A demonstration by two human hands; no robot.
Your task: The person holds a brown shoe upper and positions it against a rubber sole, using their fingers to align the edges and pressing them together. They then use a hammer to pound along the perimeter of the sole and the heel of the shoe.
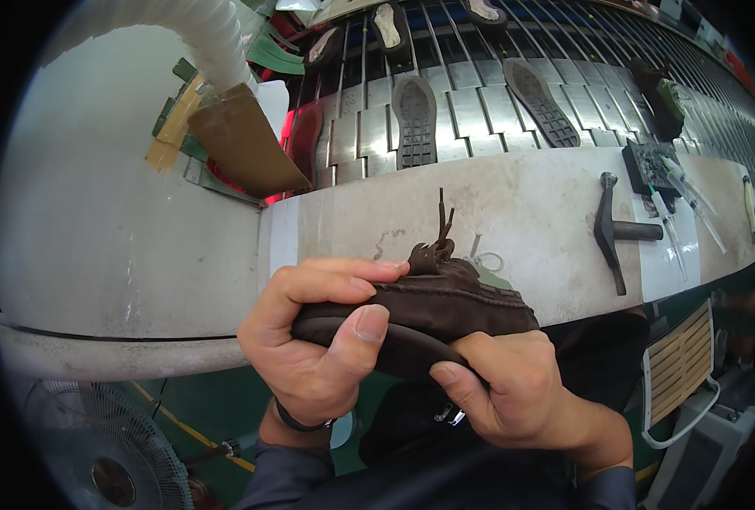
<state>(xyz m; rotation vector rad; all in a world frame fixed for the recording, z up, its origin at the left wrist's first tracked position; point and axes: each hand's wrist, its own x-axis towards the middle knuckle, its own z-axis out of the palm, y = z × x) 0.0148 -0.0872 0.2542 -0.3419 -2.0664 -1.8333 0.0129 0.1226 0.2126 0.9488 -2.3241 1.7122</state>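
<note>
Between both hands is a dark brown shoe (454, 304), tilted on its side, with its laces (444, 223) sticking up and a sole (407, 348) along its near side. My left hand (326, 327) wraps the shoe's left end, thumb pressed on the sole and fingers over the upper. At the other end my right hand (513, 387) grips the sole edge, its thumb lying against it; the fingers behind are partly hidden. A green patch (493, 279) shows at the upper's far right side.
Behind the pale bench (343, 225) runs a slatted metal conveyor (462, 110) carrying loose soles (414, 119) and shoes. A hammer (608, 229), syringes (670, 225) and a black block (649, 166) lie at right. A white hose (199, 42) hangs far left; a fan (105, 450) stands below.
</note>
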